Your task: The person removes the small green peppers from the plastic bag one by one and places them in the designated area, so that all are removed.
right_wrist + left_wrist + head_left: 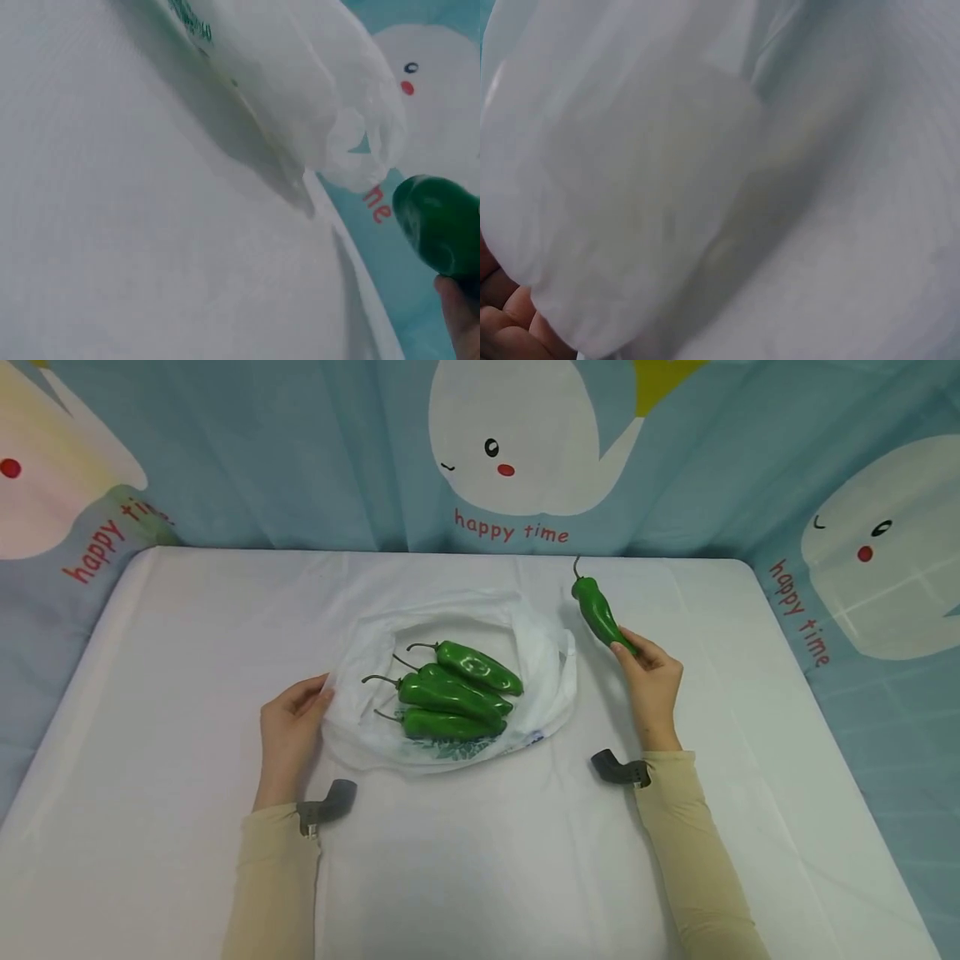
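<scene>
A white plastic bag (551, 672) lies with its mouth spread wide on the table, and several green peppers (450, 696) with long stems rest together in it. At the bag's left edge, my left hand (291, 727) pinches the thin plastic between thumb and fingers; the left wrist view shows the bag (630, 187) covering most of that hand. My right hand (654, 685) grips one green pepper (596, 610) by its lower end, to the right of the bag, its stem pointing up and away. That same pepper (439, 225) appears at the edge of the right wrist view.
A white cloth (480, 860) covers the table. Behind and beside it hangs a blue curtain (300, 460) printed with white whales. A dark wrist camera (327, 806) is strapped at the left sleeve and another camera (618, 768) at the right.
</scene>
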Motion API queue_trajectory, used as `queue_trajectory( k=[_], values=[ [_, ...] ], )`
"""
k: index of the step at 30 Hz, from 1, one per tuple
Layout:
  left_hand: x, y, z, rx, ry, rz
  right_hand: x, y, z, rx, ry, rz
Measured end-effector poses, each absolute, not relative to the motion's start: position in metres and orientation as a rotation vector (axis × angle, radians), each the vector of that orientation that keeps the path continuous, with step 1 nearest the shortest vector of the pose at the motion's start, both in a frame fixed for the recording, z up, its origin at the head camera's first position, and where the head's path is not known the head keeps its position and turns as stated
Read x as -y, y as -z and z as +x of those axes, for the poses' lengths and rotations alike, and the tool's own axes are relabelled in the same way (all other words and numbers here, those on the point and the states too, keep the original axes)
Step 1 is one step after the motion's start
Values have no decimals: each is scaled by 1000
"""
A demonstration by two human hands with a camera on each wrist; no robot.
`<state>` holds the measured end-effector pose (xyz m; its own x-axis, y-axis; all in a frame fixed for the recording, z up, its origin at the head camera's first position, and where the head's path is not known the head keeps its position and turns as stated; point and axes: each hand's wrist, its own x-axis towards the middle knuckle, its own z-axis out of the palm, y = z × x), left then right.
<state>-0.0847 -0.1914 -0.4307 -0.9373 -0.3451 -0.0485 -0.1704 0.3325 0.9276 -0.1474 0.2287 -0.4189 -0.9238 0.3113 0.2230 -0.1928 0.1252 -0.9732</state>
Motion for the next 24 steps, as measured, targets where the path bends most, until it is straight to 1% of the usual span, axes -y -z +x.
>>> queue_trajectory(
  k=[4,13,24],
  values=[
    [190,431,-86,2414,1690,460,-233,423,-148,2137,-1797,-221],
    [188,432,-87,2390,1661,440,-234,432,-150,2277,-1734,-369],
    [187,430,-84,2303,1717,442,-231,439,-151,2431,-1579,-238]
  ],
)
